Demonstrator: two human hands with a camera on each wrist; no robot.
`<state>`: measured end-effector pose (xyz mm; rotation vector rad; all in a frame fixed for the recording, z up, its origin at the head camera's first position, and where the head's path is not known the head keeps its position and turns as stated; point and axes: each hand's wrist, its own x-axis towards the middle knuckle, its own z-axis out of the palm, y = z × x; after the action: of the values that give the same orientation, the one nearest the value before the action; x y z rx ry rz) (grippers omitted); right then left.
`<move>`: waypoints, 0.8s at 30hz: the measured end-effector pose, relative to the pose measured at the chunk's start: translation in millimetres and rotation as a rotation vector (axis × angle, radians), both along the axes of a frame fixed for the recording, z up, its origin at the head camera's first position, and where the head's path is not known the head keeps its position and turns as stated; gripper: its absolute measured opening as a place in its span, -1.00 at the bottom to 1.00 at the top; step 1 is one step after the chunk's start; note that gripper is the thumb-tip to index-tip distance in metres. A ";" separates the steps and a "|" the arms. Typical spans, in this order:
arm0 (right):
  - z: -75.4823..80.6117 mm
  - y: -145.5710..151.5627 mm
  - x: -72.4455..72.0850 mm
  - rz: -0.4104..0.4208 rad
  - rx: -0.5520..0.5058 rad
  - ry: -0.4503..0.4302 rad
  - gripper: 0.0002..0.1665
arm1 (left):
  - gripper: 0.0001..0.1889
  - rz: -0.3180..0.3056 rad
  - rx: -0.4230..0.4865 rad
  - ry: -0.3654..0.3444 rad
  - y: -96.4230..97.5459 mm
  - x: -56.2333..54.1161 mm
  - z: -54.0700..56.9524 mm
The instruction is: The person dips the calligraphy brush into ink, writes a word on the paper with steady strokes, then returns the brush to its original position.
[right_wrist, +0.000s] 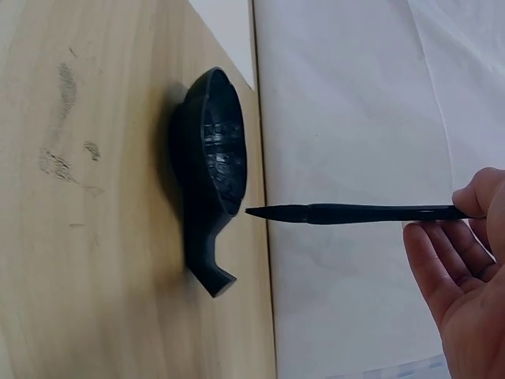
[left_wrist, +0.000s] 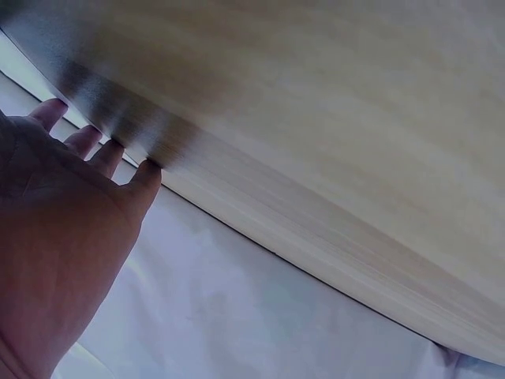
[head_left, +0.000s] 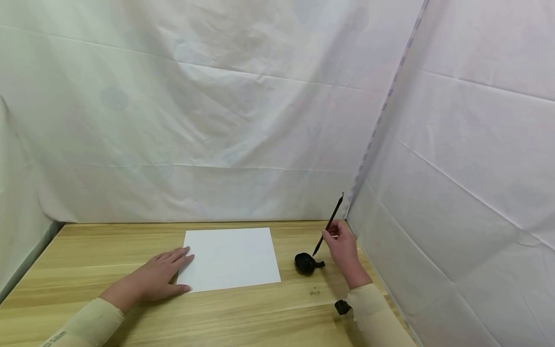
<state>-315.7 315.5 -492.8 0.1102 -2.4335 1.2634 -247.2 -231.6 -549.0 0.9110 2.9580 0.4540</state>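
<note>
My right hand [head_left: 343, 246] pinches a dark writing brush [head_left: 333, 218] between thumb and fingers, its tip angled down. In the right wrist view the brush [right_wrist: 355, 213] points at the rim of a black gourd-shaped ink dish [right_wrist: 189, 158], with a small gap between tip and rim. That dish [head_left: 305, 264] sits on the table, its short curved stem toward the right. A white sheet of paper [head_left: 230, 260] lies flat to the left of it. My left hand [head_left: 162, 275] rests with spread fingers on the paper's left edge and the table beside it.
The wooden table [head_left: 234, 313] carries a small black object [head_left: 342, 307] beside my right cuff. Dark ink smudges [head_left: 314, 291] mark the wood in front of the dish. White cloth [head_left: 208, 120] hangs behind the table, and another cloth wall [head_left: 472, 193] stands close on the right.
</note>
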 end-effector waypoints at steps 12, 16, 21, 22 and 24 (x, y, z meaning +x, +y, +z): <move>10.5 0.0 0.9 0.005 0.008 0.041 -0.86 | -0.04 0.008 0.001 0.000 2.9 3.2 3.8; 14.1 -8.8 2.4 0.029 -0.032 0.051 -0.86 | -0.04 0.000 0.015 0.005 4.4 2.2 4.4; 18.5 -32.2 3.5 0.082 -0.071 0.055 -0.86 | -0.04 0.005 0.007 0.006 3.8 1.8 2.4; 19.4 -38.3 4.1 0.093 -0.077 0.055 -0.85 | -0.03 0.007 0.006 0.002 3.7 2.2 1.9; 20.6 -50.6 3.7 0.133 -0.098 0.070 -0.86 | -0.03 0.011 0.005 -0.005 3.6 3.4 1.6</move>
<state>-311.9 264.9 -472.2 0.2879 -2.3335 1.4092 -243.9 -228.0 -547.4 0.8936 2.9603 0.4637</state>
